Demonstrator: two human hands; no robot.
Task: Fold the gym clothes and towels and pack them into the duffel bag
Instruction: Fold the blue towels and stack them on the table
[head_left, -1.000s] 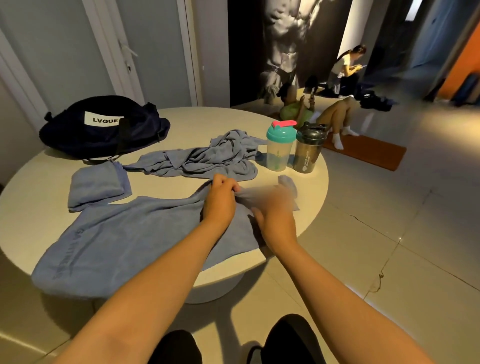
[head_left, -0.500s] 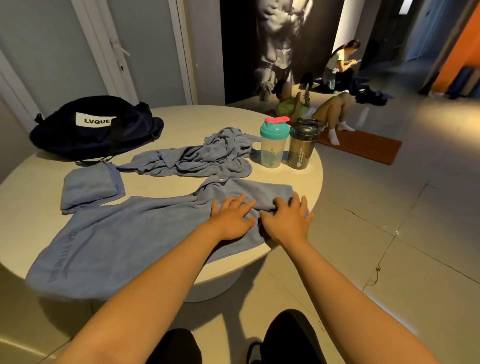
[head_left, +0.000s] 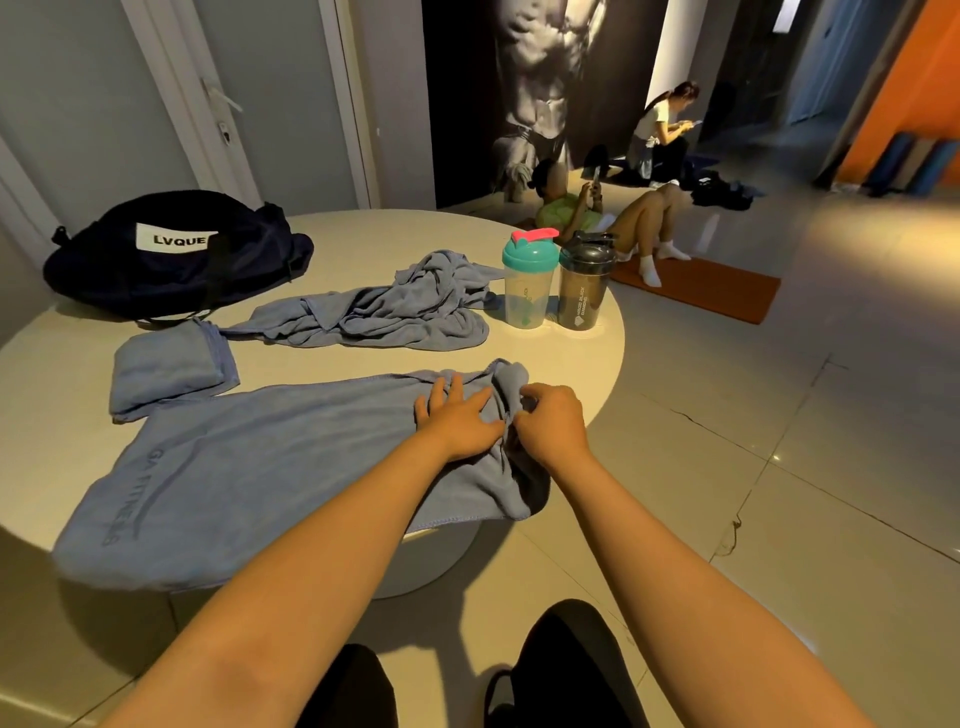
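Note:
A large blue towel (head_left: 249, 467) lies spread across the near side of the round table (head_left: 52, 364), its near edge hanging over the rim. My left hand (head_left: 457, 421) presses flat on its right part with fingers spread. My right hand (head_left: 550, 426) pinches the towel's right end, which is bunched and lifted into a fold. A folded blue towel (head_left: 166, 369) sits to the left. A crumpled blue cloth (head_left: 384, 312) lies behind. The dark duffel bag (head_left: 176, 254) with a white label rests at the back left; whether it is zipped I cannot tell.
Two shaker bottles stand at the table's right rim: a teal-lidded one (head_left: 527, 283) and a dark one (head_left: 584, 283). Beyond the table, two people sit on the floor near an orange mat (head_left: 717, 291). A door (head_left: 260, 98) is behind the bag.
Both hands lay flat on the towel's right end half a second ago. Now my right hand has gathered that end and lifted it, while my left hand stays pressing.

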